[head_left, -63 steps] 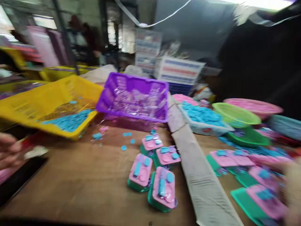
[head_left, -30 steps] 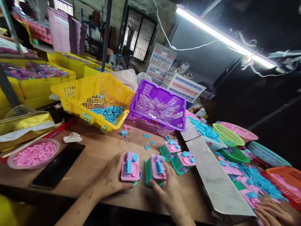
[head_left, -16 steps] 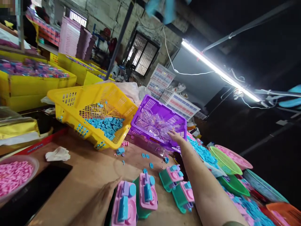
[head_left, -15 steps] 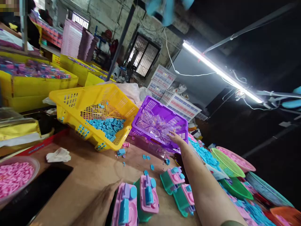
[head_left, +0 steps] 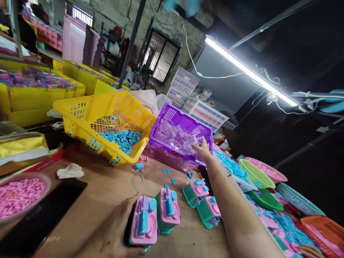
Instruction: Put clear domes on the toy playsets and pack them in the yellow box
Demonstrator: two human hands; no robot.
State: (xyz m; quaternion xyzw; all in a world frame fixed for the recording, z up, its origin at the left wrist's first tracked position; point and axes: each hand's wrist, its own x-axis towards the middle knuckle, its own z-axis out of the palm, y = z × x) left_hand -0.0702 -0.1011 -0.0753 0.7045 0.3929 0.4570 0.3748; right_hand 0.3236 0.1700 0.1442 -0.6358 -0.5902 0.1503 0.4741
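Note:
My left hand [head_left: 118, 229] wraps round the left side of a pink-topped green toy [head_left: 143, 225] at the near table edge. A second such toy [head_left: 168, 209] stands right beside it, and two more [head_left: 197, 190] lie a little farther right. My right arm stretches out, and my right hand [head_left: 201, 150] is at the near rim of the purple basket [head_left: 163, 125], fingers among the clear plastic pieces [head_left: 177, 138] inside. I cannot see whether they hold one.
A tilted yellow basket [head_left: 77, 109] holds blue parts [head_left: 122, 138]. A bowl of pink pieces [head_left: 18, 191] and a black phone [head_left: 40, 218] lie at left. Green, pink and orange baskets [head_left: 255, 172] and blue parts sit at right, with another person's fingers [head_left: 306, 251] at the bottom right.
A second ago both hands held toys at the table edge. My right hand has since reached out to the purple basket. My left hand stays on its toy.

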